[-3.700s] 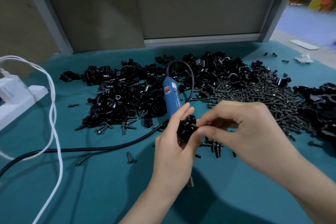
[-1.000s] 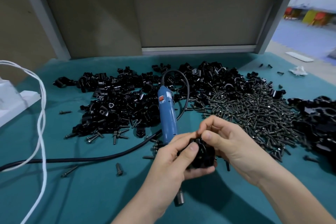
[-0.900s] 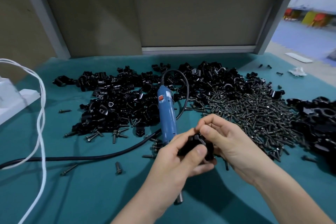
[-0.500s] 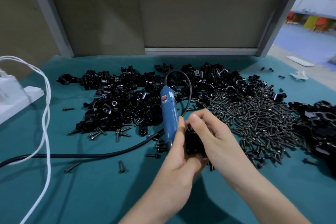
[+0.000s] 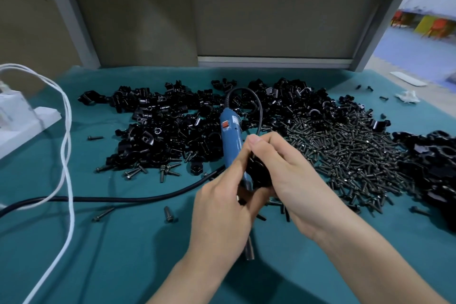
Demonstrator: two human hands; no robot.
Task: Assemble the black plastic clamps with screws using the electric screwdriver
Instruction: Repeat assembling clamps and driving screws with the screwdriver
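**Left hand (image 5: 222,202) and right hand (image 5: 286,175) pinch one black clamp (image 5: 257,170)**

The hands meet above the green surface (image 5: 123,266). The fingers of each curl round the single clamp held between them, and the grip hides how its parts sit. The blue electric screwdriver (image 5: 230,140) lies on the surface behind and beneath the hands. Its black cable (image 5: 123,198) trails off to the left. A heap of loose clamps (image 5: 167,131) spreads beyond it, with a heap of screws (image 5: 345,150) to the right. A white cable (image 5: 66,155) loops at the far left.
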